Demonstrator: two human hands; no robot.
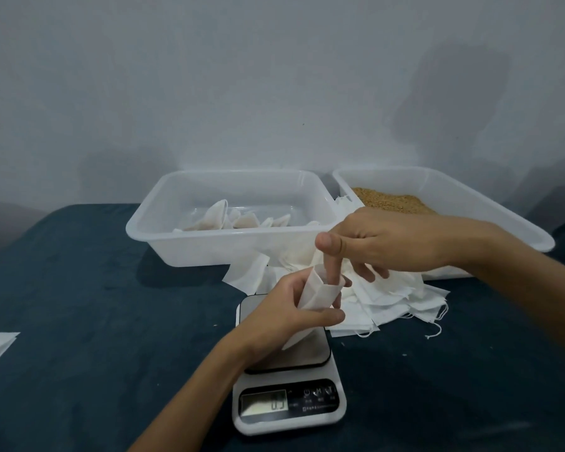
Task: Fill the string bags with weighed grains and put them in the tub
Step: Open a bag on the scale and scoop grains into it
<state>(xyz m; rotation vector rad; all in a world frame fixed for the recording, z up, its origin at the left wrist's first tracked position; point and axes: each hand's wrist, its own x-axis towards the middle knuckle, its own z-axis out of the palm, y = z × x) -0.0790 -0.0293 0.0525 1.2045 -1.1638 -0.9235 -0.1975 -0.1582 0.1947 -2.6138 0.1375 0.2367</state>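
Bag (318, 296) being opened over the scale (287, 363); may tear or slip

Left hand (281, 316) fingers grip the bag, right hand (385, 244) forefinger inside its mouth, others loose. Grain tub (444, 190) far right, behind right arm; tub (163, 220) with filled bags far centre; spare bags (388, 298) beside scale could snag

- A string bag (318, 293) sits between the left hand (287, 308) fingers, over the scale (289, 383).
- Right hand (379, 243) forefinger dips into it.
- Beyond the fingers: tub (232, 220); right of it, the grain tub (437, 203).
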